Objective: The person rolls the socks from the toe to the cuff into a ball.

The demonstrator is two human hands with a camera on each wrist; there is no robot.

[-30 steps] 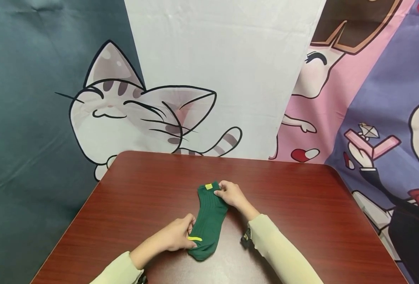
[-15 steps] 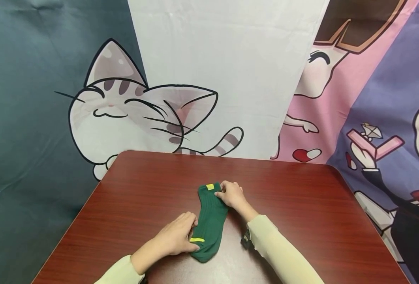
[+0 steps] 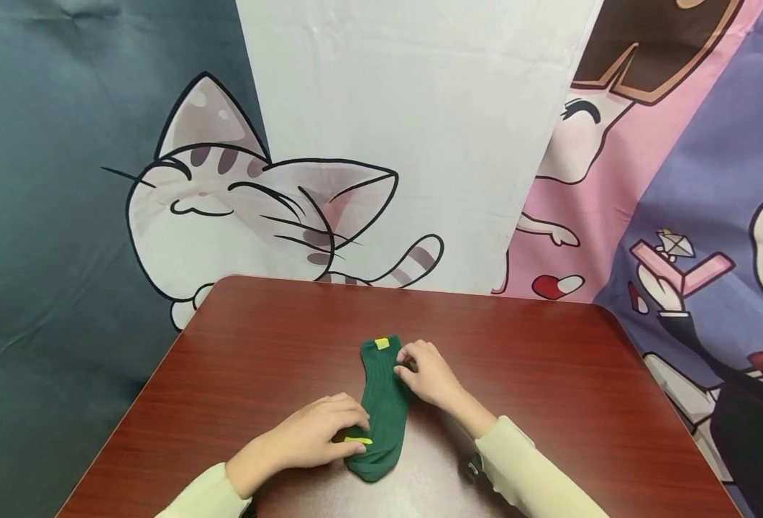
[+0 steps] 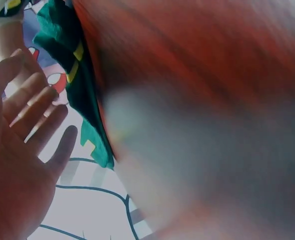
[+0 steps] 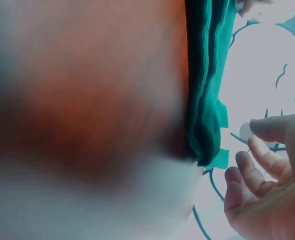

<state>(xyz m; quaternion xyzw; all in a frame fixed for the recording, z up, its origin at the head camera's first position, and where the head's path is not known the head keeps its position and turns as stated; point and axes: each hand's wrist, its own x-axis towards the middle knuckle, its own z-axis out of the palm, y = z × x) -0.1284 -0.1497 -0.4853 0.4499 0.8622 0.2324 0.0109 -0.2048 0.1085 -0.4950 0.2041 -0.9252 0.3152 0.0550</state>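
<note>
A green ribbed sock (image 3: 384, 403) lies lengthwise on the table, its cuff at the far end. There is a yellow patch on the cuff and a yellow stripe near the toe. My left hand (image 3: 316, 432) hovers over the toe end from the left, fingers straight and thumb apart. In the left wrist view that hand (image 4: 25, 145) shows its palm, with a gap to the green fabric (image 4: 80, 90). At the cuff's right edge is my right hand (image 3: 429, 374), fingers loosely bent. The right wrist view shows that hand (image 5: 267, 185) holding nothing, beside the fabric (image 5: 207, 85).
The reddish-brown wooden table (image 3: 277, 338) has rounded far corners. Behind it hangs a printed cloth backdrop (image 3: 446, 129) with a cartoon cat and figures. Dark wrist gear (image 3: 472, 467) shows under the right sleeve (image 3: 523, 460).
My right hand has let go of the cuff and drawn slightly toward me. The left hand has released the toe end and opened above it. The sock has barely shifted.
</note>
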